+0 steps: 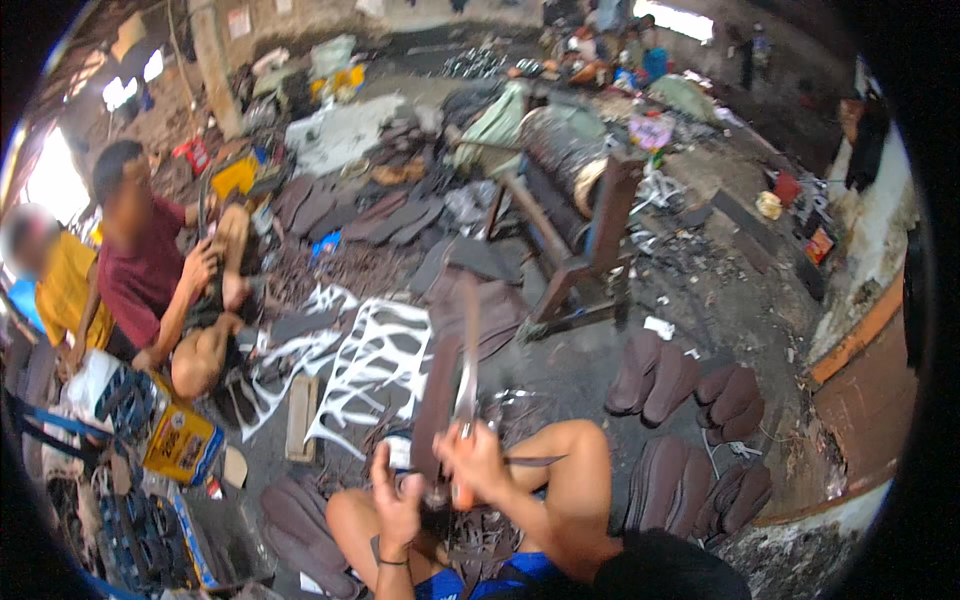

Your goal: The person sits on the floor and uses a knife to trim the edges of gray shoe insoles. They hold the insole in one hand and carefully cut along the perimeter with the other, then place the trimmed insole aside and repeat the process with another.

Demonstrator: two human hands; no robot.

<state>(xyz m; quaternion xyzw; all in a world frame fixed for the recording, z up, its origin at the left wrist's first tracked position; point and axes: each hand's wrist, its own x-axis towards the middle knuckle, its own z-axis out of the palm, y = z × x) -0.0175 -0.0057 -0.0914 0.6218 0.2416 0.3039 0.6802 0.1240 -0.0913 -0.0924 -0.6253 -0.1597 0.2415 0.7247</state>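
Observation:
My right hand [474, 462] is closed around the orange handle of a knife [468, 385]. Its blade points up and away from me, with the tip smeared by motion. Beside the blade, a long dark brown sole-like strip [434, 410] rises between my hands; what supports its lower end is hard to see. My left hand [398, 505] is left of that strip, thumb and fingers apart, with nothing visible in its grasp. Dark brown scraps [485, 540] lie between my bare legs.
Stacks of dark brown soles [668, 485] lie at my right, more [300, 525] at my left. Ahead are white cut-out sheets [375, 350], a wooden block [301, 420] and a heavy frame with a roller [570, 230]. Two people [150, 260] sit at the left near a yellow sack [180, 440].

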